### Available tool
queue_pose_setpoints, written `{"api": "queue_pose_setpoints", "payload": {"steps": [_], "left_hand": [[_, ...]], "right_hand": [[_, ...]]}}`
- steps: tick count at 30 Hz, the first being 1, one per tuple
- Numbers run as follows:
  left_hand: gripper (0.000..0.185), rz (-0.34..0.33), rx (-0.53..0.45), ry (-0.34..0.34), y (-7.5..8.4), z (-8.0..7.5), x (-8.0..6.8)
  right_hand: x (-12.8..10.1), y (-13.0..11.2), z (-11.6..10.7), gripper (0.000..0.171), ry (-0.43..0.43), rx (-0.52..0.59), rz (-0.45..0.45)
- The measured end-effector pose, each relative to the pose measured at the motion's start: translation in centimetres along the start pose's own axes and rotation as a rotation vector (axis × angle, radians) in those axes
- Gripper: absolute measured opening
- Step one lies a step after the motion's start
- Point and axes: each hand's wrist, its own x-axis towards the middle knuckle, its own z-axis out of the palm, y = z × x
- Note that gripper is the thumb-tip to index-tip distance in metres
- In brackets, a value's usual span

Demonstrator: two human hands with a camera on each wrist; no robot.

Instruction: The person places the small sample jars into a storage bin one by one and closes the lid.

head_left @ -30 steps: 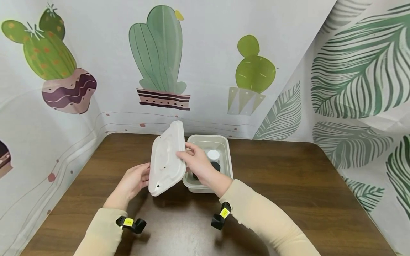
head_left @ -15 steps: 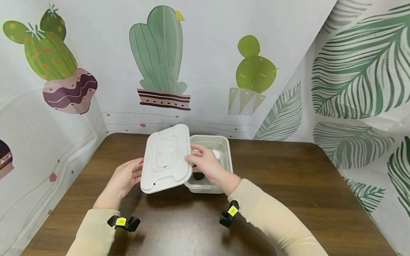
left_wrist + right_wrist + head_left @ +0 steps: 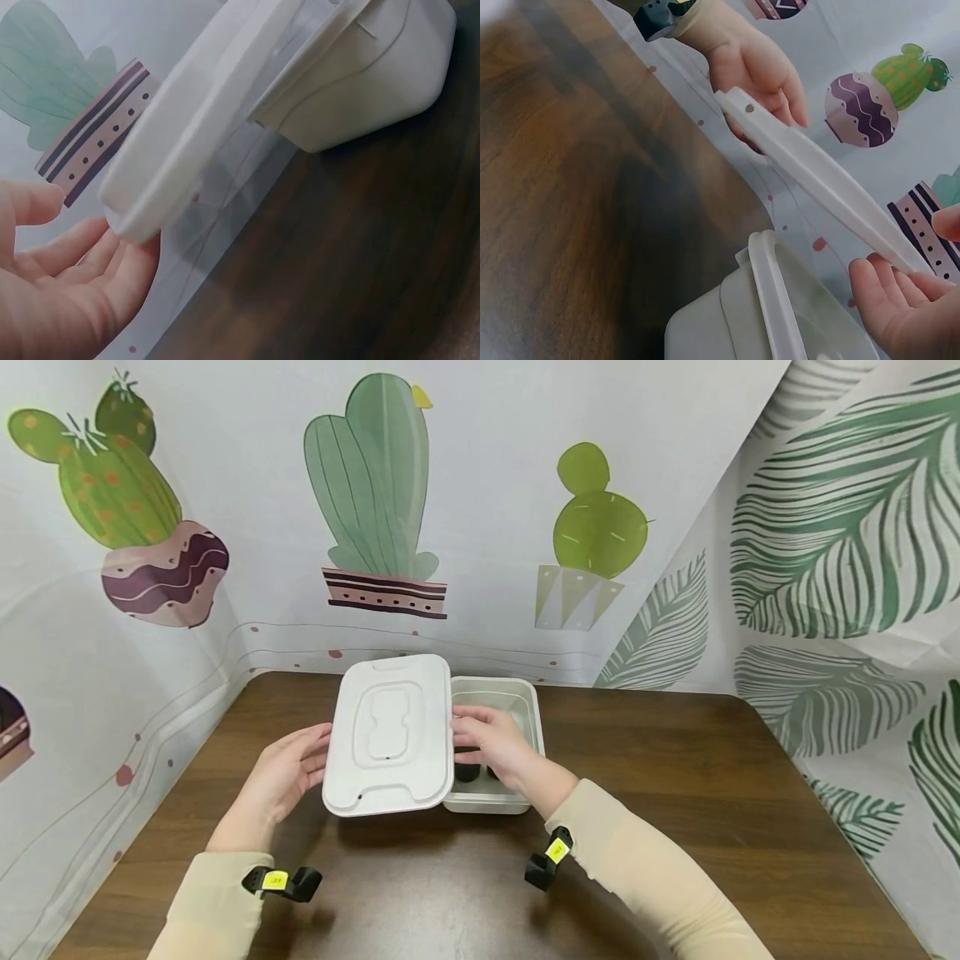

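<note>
A white rectangular plastic lid (image 3: 388, 735) is held in the air, slightly tilted, with its raised pattern facing me. My left hand (image 3: 281, 775) supports its left edge on the fingers; the left wrist view shows the thumb (image 3: 41, 204) apart from the lid. Along the opposite edge, the fingers of my right hand (image 3: 497, 750) touch the lid from beneath, and the right wrist view shows that thumb (image 3: 946, 223) standing clear. Behind the right hand, a pale plastic storage box (image 3: 487, 806) stands uncovered on the table. Dark items (image 3: 467, 772) inside it are partly hidden by the hand.
The brown wooden table (image 3: 675, 810) stretches around the box to both sides and in front. A cloth with printed cacti and leaves (image 3: 487, 527) hangs close behind the table's far edge. Each wrist carries a black camera mount (image 3: 303, 883).
The lid has turned from a steep tilt to show its broad face, and moved slightly left and down. My left hand has shifted left, my right hand right. The white round item in the box is now hidden.
</note>
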Motion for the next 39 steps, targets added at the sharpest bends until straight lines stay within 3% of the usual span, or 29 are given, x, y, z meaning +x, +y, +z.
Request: {"api": "queue_pose_setpoints", "payload": {"steps": [7, 17, 28, 39], "left_hand": [[0.028, 0.015, -0.046, -0.016, 0.4, 0.4, -0.2], [0.018, 0.031, -0.047, -0.042, 0.8, 1.0, 0.0], [0.050, 0.040, 0.022, -0.077, 1.1, 1.9, 0.3], [0.061, 0.032, 0.061, -0.097, 1.0, 3.0, 0.6]], "right_hand": [[0.2, 0.1, -0.7, 0.045, 0.035, 0.024, 0.034], [0.1, 0.1, -2.0, 0.042, 0.021, 0.026, 0.050], [-0.1, 0.2, -3.8, 0.044, 0.023, 0.025, 0.051], [-0.7, 0.4, -5.3, 0.047, 0.018, 0.028, 0.063]]}}
